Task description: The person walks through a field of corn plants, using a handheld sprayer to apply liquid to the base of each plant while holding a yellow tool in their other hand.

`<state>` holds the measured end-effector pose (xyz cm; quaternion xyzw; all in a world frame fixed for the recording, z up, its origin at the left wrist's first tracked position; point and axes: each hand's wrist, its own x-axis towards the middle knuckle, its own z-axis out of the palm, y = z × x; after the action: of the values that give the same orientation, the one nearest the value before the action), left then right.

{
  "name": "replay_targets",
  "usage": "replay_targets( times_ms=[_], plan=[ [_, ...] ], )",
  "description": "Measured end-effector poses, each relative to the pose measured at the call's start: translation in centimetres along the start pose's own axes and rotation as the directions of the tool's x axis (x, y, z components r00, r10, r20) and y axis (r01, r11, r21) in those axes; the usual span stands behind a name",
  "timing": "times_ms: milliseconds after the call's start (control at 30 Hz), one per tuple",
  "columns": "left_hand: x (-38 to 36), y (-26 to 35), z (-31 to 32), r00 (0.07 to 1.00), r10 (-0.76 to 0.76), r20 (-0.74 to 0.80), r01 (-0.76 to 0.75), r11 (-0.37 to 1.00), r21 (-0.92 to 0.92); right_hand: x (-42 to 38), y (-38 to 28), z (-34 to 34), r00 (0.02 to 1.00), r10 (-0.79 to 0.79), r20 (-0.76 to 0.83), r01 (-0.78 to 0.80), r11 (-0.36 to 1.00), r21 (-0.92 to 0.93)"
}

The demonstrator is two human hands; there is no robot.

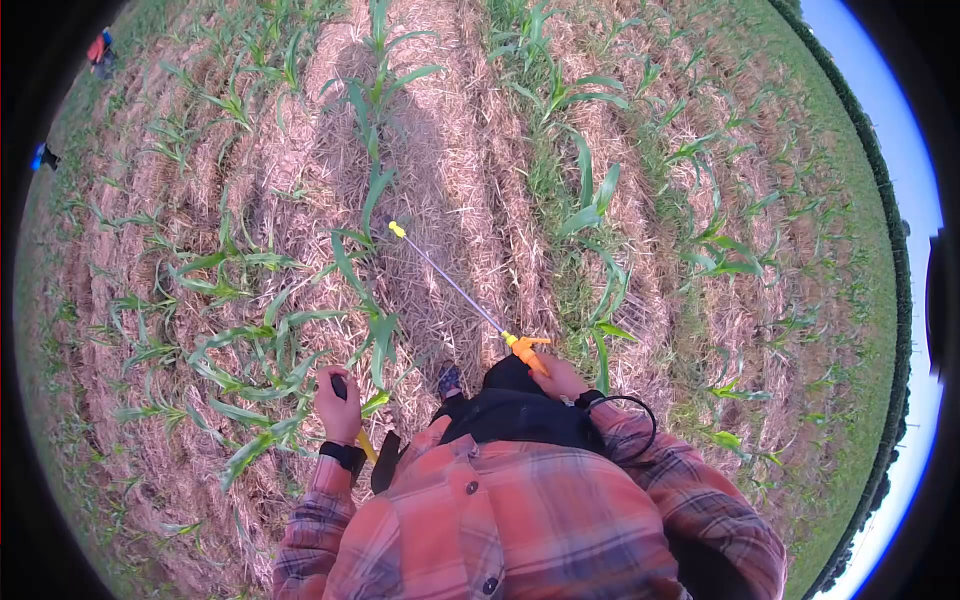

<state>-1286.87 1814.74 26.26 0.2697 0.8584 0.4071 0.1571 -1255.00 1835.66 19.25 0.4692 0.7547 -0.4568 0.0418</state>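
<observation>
My right hand (560, 380) is wrapped round the orange trigger handle of a spray wand (455, 285). The thin wand points forward and left over the straw, ending in a yellow nozzle above the ground beside a maize plant (378, 335). A black hose (648, 420) loops from near my right wrist toward my side. On the left, my left hand (338, 405) is closed round the black grip of a pump lever (340, 387). A yellow bar (367, 446) shows just below that hand, partly hidden by the wrist and sleeve.
Rows of young maize (595, 210) run ahead on both sides, with dry straw (440, 150) between them. One of my shoes (449, 378) shows between rows. A person in red (98, 48) is far off at upper left, with a blue-clad figure (42, 157) below.
</observation>
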Motion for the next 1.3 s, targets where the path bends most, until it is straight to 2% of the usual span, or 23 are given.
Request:
replay_targets(
  times_ms=[67, 100, 133, 167, 200, 233, 300, 333, 367, 400, 433, 500, 567, 633, 700, 733, 800, 967, 1033, 1100, 1167, 1200, 1300],
  plan=[
    [0.0, 2.8, -4.2, 1.000, -0.008, -0.029, 0.004, 0.992, -0.125, 1.3, -0.8, -0.4, 0.971, -0.139, 0.192, 0.151, 0.987, -0.048],
    [-0.4, 4.8, -6.2, 0.995, 0.048, -0.093, -0.057, 0.993, -0.106, 1.9, -1.2, -0.6, 0.972, -0.140, 0.187, 0.151, 0.988, -0.045],
    [-1.0, 6.1, -8.0, 0.996, -0.058, -0.072, 0.039, 0.970, -0.241, 2.5, -1.5, -0.9, 0.957, -0.178, 0.229, 0.159, 0.982, 0.100],
    [-1.3, 5.9, -9.3, 0.993, -0.077, -0.093, 0.057, 0.976, -0.209, 2.9, -1.8, -1.1, 0.937, -0.222, 0.269, 0.157, 0.957, 0.243],
    [-0.8, 6.5, -9.2, 0.988, -0.068, -0.139, 0.036, 0.974, -0.223, 3.8, -1.5, -0.9, 0.932, -0.150, 0.329, 0.040, 0.947, 0.319],
    [-0.2, 7.1, -8.9, 0.980, -0.059, -0.188, 0.013, 0.972, -0.235, 5.1, -1.2, -1.0, 0.929, -0.156, 0.335, 0.044, 0.947, 0.319],
    [2.6, 7.7, -6.3, 0.986, 0.009, -0.166, -0.015, 0.999, -0.037, 8.0, -0.5, -1.2, 0.906, -0.188, 0.380, 0.142, 0.979, 0.145],
    [4.2, 7.7, -4.4, 0.994, -0.010, -0.108, 0.009, 1.000, -0.013, 9.7, 0.0, -1.1, 0.904, -0.201, 0.378, 0.153, 0.976, 0.154],
    [5.9, 6.0, -2.4, 0.992, -0.027, -0.124, 0.022, 0.999, -0.040, 11.5, 1.0, -1.1, 0.922, -0.202, 0.329, 0.184, 0.979, 0.084],
    [7.9, 5.8, -0.2, 0.970, 0.137, -0.202, -0.120, 0.988, 0.094, 12.8, 1.1, -1.8, 0.937, -0.202, 0.284, 0.208, 0.978, 0.011],
    [9.5, 4.5, 1.3, 0.990, -0.009, -0.144, 0.023, 0.995, 0.097, 13.9, 1.4, -2.7, 0.936, -0.210, 0.284, 0.212, 0.977, 0.023],
    [12.6, 5.5, 3.9, 0.991, 0.077, -0.112, -0.050, 0.973, 0.223, 15.1, -0.3, -6.1, 0.981, -0.166, 0.096, 0.164, 0.986, 0.026],
    [15.5, 7.3, 6.6, 0.991, 0.109, -0.084, -0.089, 0.973, 0.212, 17.3, 2.0, -7.5, 0.991, -0.131, 0.041, 0.128, 0.989, 0.070],
    [17.9, 8.5, 9.0, 0.990, 0.132, -0.056, -0.119, 0.974, 0.191, 18.9, 3.5, -9.6, 0.993, 0.020, -0.117, -0.019, 1.000, 0.012],
    [20.1, 9.1, 11.1, 1.000, 0.026, -0.014, -0.021, 0.968, 0.250, 20.0, 5.2, -11.6, 0.979, 0.002, -0.203, 0.011, 0.998, 0.063],
    [20.9, 9.9, 12.0, 0.995, 0.095, -0.039, -0.082, 0.962, 0.260, 20.9, 6.0, -12.5, 0.968, 0.089, -0.233, -0.076, 0.995, 0.065],
    [22.6, 11.0, 13.1, 0.995, 0.094, -0.023, -0.084, 0.955, 0.285, 22.3, 7.3, -14.2, 0.917, 0.194, -0.349, -0.187, 0.981, 0.053],
    [25.6, 14.6, 12.3, 0.987, 0.151, -0.059, -0.135, 0.966, 0.220, 25.1, 10.5, -17.6, 0.826, 0.327, -0.459, -0.304, 0.944, 0.126],
    [25.5, 19.6, 9.6, 0.999, 0.048, -0.015, -0.048, 0.999, -0.002, 25.3, 10.3, -19.4, 0.792, 0.360, -0.493, -0.304, 0.933, 0.193],
    [24.9, 22.2, 6.7, 0.986, 0.157, -0.061, -0.154, 0.987, 0.047, 25.8, 10.0, -20.2, 0.760, 0.372, -0.533, -0.322, 0.928, 0.188],
    [25.5, 24.1, 5.9, 0.992, 0.105, -0.071, -0.105, 0.994, 0.006, 26.6, 9.4, -20.7, 0.725, 0.434, -0.534, -0.375, 0.900, 0.223],
    [26.0, 24.5, 5.8, 0.995, 0.063, -0.075, -0.065, 0.997, -0.032, 27.3, 9.7, -20.5, 0.730, 0.416, -0.542, -0.338, 0.909, 0.243],
    [31.7, 19.4, 10.3, 1.000, 0.010, -0.022, -0.007, 0.992, 0.127, 29.8, 8.8, -20.2, 0.735, 0.438, -0.517, -0.398, 0.897, 0.194]
  ],
)
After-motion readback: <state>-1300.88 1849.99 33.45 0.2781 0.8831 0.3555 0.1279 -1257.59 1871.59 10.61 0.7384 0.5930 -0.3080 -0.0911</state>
